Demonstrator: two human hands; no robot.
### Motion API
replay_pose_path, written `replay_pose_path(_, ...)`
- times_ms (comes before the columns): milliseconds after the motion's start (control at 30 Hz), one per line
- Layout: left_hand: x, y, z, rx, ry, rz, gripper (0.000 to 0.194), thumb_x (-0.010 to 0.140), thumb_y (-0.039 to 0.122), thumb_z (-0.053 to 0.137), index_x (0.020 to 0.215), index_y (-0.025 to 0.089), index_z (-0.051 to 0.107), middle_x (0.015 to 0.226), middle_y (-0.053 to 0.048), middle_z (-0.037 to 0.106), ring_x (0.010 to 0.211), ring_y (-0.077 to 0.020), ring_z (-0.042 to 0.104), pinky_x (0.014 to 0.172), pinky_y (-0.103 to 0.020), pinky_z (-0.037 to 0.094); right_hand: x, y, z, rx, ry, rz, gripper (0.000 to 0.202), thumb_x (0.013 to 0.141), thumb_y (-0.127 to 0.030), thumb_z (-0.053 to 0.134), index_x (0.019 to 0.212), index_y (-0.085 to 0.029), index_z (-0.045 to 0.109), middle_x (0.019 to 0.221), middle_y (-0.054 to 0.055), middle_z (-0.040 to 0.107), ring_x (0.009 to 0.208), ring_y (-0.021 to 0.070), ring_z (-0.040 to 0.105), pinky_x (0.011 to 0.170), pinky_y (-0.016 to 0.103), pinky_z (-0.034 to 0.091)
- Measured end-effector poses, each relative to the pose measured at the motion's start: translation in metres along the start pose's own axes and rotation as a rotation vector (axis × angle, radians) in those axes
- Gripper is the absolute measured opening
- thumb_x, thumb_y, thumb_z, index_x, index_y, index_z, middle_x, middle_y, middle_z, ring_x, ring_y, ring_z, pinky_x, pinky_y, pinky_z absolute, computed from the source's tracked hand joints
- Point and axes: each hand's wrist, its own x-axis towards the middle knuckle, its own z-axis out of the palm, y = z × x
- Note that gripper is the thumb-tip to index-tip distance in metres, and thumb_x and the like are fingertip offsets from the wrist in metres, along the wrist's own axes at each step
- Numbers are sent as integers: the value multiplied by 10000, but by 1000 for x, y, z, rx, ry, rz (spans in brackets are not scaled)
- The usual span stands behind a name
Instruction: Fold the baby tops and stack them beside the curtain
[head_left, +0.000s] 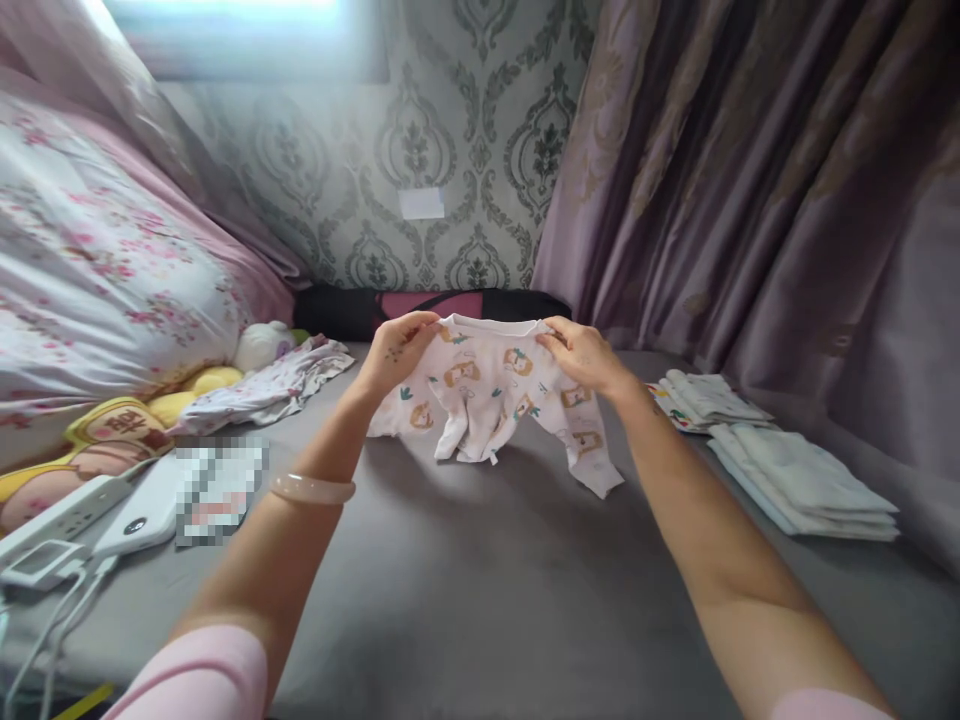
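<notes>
A small pale pink long-sleeved top (pixel 487 385) with a print of brown figures and green leaves hangs over the grey sheet. My left hand (pixel 397 352) pinches its left shoulder beside the neckline. At the other shoulder, my right hand (pixel 583 352) holds the cloth between thumb and fingers. The neckline is stretched between both hands. Its sleeves droop to either side, the right one reaching lower, and a small white tag shows at the bottom hem.
Folded white cloths (pixel 806 480) lie at the right, with a smaller folded pile (pixel 709 400) behind. At the left are a power strip (pixel 71 510), a white device (pixel 142 510), cables, plush toys and a crumpled printed cloth (pixel 266 385). Curtains hang on both sides.
</notes>
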Motion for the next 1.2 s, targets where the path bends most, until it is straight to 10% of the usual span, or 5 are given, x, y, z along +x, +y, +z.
replay_pose_path(500, 70, 59, -45, 581, -179, 285, 301, 829, 452, 572, 873, 196, 723, 850, -39, 674, 783, -172, 600, 710, -262, 451, 35, -15, -60, -234, 4, -77, 325, 936, -278, 532, 1245, -220, 611, 1128, 110, 701, 1053, 282, 642, 838, 369, 481)
replay_pose_path(700, 64, 77, -49, 150, -275, 95, 316, 774, 496, 671, 839, 194, 736, 771, -53, 678, 740, -185, 626, 689, -321, 492, 32, -10, -74, 218, -151, -67, 259, 801, -425, 707, 972, -236, 749, 880, 41, 746, 870, 228, 682, 779, 345, 521)
replay_pose_path(867, 62, 67, -44, 84, -326, -89, 289, 657, 468, 772, 755, 197, 742, 700, -41, 698, 781, -228, 659, 689, -335, 501, 39, 2, -70, 438, -287, -26, 327, 680, -492, 784, 869, -224, 774, 765, 26, 744, 764, 203, 681, 704, 311, 538)
replay_pose_path(1000, 66, 55, -28, 112, -141, -55, 331, 678, 496, 749, 810, 192, 746, 746, -39, 718, 850, -229, 655, 740, -322, 494, 45, -3, -68, 449, -349, -21, 382, 678, -527, 770, 924, -236, 776, 830, 15, 755, 828, 217, 684, 710, 293, 542)
replay_pose_path(1200, 71, 48, -22, 134, -206, 29, 348, 700, 523, 728, 809, 193, 750, 791, -53, 727, 831, -212, 653, 743, -321, 492, 48, -2, -65, 526, -352, -22, 411, 642, -557, 772, 869, -214, 781, 802, 26, 750, 786, 201, 676, 712, 293, 537)
